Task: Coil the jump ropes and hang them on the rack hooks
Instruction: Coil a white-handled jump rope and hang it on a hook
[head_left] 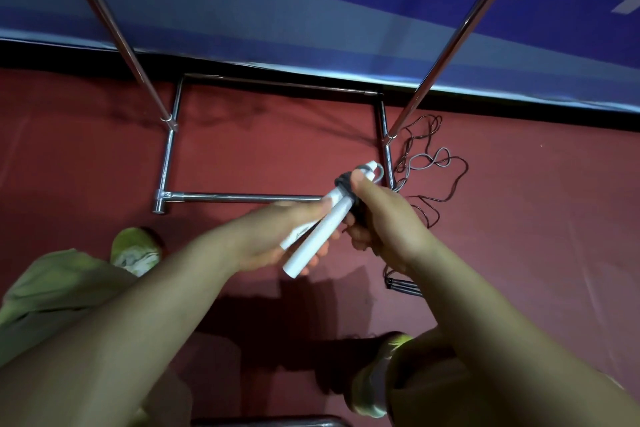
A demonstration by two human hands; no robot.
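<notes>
1. Left hand point(277, 236) closes round the white handles point(318, 229), kept side by side so the rope stays bundled
2. Right hand point(377, 215) clamps the dark coil point(346, 184) at their top
3. Another loose rope point(433, 163) lies on the floor at 2 o'clock, beside the rack base point(166, 163)

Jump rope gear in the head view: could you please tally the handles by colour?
White plastic handles, held together in both hands: 2
Dark handles, lying on the red floor below the right forearm: 2, as far as can be made out
Total: 4
</notes>
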